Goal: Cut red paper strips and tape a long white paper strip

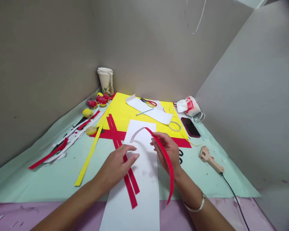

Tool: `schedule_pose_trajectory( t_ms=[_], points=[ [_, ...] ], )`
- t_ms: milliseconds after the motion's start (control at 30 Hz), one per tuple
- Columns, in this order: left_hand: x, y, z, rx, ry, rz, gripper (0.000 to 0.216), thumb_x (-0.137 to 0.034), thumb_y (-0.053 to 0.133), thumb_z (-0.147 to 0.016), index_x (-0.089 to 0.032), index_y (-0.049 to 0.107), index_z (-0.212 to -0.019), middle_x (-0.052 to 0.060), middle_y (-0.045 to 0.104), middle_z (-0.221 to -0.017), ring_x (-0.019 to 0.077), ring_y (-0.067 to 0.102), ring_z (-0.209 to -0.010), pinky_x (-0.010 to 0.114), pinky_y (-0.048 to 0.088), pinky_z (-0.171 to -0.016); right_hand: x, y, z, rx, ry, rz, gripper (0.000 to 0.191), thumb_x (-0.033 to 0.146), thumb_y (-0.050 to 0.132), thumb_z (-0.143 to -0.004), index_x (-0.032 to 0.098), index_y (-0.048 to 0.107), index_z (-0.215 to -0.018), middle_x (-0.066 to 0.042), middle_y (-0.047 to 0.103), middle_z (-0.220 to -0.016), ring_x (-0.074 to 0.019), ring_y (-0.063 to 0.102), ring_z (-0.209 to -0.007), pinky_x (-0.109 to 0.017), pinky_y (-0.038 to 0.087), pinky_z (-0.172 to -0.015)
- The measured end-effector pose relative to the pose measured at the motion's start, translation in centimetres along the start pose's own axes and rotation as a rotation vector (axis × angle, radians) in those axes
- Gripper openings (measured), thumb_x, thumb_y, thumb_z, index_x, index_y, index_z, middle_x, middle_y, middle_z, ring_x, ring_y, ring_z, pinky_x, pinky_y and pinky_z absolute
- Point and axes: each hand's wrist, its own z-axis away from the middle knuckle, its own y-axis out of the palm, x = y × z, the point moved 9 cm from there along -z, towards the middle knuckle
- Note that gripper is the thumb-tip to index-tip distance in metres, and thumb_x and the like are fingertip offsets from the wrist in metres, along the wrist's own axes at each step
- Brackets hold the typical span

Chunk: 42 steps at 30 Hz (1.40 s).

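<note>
A curved red paper strip (167,160) is pinched in my right hand (167,149), raised above a white paper sheet (146,192) and bowing down toward the near side. My left hand (119,163) hovers over two more red strips (130,189) that lie lengthwise on the white sheet. Its thumb and forefinger are apart, with nothing between them. Beyond the hands, a yellow sheet (120,112) rests partly over a red sheet (183,142). Partly hidden behind my right wrist are the black handles of a tool (181,156).
Left are a long yellow strip (89,160), paper scraps (69,141) and small red-and-yellow coiled pieces (102,101). A lidded cup (105,80) stands in the corner. Scissors (149,102) and a pencil (144,112) lie behind. Right are a phone (190,127), a tissue pack (192,106) and a corded glue gun (210,159).
</note>
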Motion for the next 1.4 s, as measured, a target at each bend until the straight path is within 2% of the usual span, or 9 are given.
schedule_pose_trajectory(
  t_ms=[100,233,500,633,733,900,1133,1267,1400],
  points=[
    [-0.6,1.0,-1.2,0.093,-0.104,0.346,0.041,-0.056,0.058,-0.083,-0.021,0.069,-0.099,0.010,0.071,-0.107,0.0298,0.063,-0.105,0.037,0.046,-0.092,1.1,0.8,0.6,0.043,-0.126,0.046,0.022,0.025,0.063,-0.085,0.029,0.067,-0.106,-0.004,0.068,-0.103,-0.0199,0.067,-0.088,-0.031,0.054,-0.070],
    [-1.0,1.6,-3.7,0.126,-0.153,0.594,0.047,-0.058,0.056,-0.084,-0.015,0.069,-0.098,0.012,0.073,-0.100,0.0267,0.066,-0.098,0.037,0.048,-0.091,2.5,1.8,1.8,0.094,-0.287,0.095,0.025,0.016,0.061,-0.085,0.029,0.067,-0.106,-0.004,0.070,-0.101,-0.0199,0.066,-0.092,-0.030,0.053,-0.069],
    [-2.5,0.4,-6.5,0.064,-0.087,0.735,0.035,-0.040,0.068,-0.081,-0.013,0.067,-0.103,0.013,0.073,-0.104,0.0254,0.067,-0.101,0.038,0.049,-0.094,1.7,2.9,2.5,0.154,-0.346,0.165,0.032,0.012,0.049,-0.090,0.030,0.062,-0.113,-0.005,0.070,-0.103,-0.0194,0.065,-0.093,-0.031,0.053,-0.071],
    [-0.4,0.1,-7.5,0.002,-0.147,0.797,0.026,-0.033,0.067,-0.081,-0.013,0.065,-0.098,0.011,0.074,-0.094,0.0218,0.070,-0.089,0.035,0.053,-0.087,-0.1,2.5,2.2,0.178,-0.178,0.306,0.029,0.020,0.050,-0.090,0.027,0.060,-0.116,-0.006,0.069,-0.098,-0.0197,0.065,-0.084,-0.031,0.051,-0.067],
    [2.4,0.0,-8.2,-0.056,-0.232,0.729,0.023,-0.031,0.065,-0.081,-0.012,0.064,-0.094,0.010,0.073,-0.084,0.0178,0.069,-0.074,0.028,0.054,-0.070,-1.9,0.7,2.5,0.173,0.020,0.486,0.017,0.026,0.054,-0.087,0.024,0.065,-0.100,-0.006,0.067,-0.089,-0.0196,0.061,-0.072,-0.033,0.047,-0.067],
    [4.3,-0.2,-9.0,-0.076,-0.208,0.604,0.029,-0.036,0.066,-0.077,-0.011,0.065,-0.091,0.007,0.069,-0.072,0.0121,0.057,-0.051,0.023,0.042,-0.047,-4.7,-2.1,4.1,0.213,0.409,0.529,0.016,0.036,0.055,-0.085,0.024,0.063,-0.093,-0.002,0.066,-0.073,-0.0201,0.059,-0.064,-0.031,0.041,-0.059],
    [4.3,-0.4,-9.0,-0.076,-0.154,0.518,0.032,-0.043,0.065,-0.076,-0.013,0.067,-0.088,0.003,0.066,-0.067,0.0098,0.048,-0.045,0.024,0.039,-0.046,-5.6,-1.6,5.2,0.334,0.628,0.390,0.025,0.039,0.057,-0.084,0.021,0.062,-0.100,-0.002,0.068,-0.075,-0.0179,0.063,-0.056,-0.030,0.042,-0.059],
    [4.4,-0.6,-9.1,-0.093,-0.141,0.515,0.031,-0.044,0.063,-0.077,-0.015,0.066,-0.085,0.002,0.064,-0.064,0.0095,0.047,-0.044,0.023,0.037,-0.045,-6.5,-1.1,5.6,0.358,0.773,0.155,0.033,0.042,0.056,-0.085,0.017,0.058,-0.107,-0.005,0.070,-0.086,-0.0136,0.061,-0.051,-0.025,0.036,-0.047],
    [4.8,-0.8,-9.3,-0.127,-0.135,0.544,0.030,-0.045,0.063,-0.077,-0.016,0.064,-0.083,0.000,0.062,-0.061,0.0102,0.048,-0.044,0.022,0.036,-0.044,-6.7,-0.4,5.7,0.410,0.798,-0.058,0.036,0.047,0.060,-0.082,0.013,0.062,-0.095,-0.005,0.066,-0.084,-0.0080,0.057,-0.047,-0.020,0.028,-0.041]
  ],
)
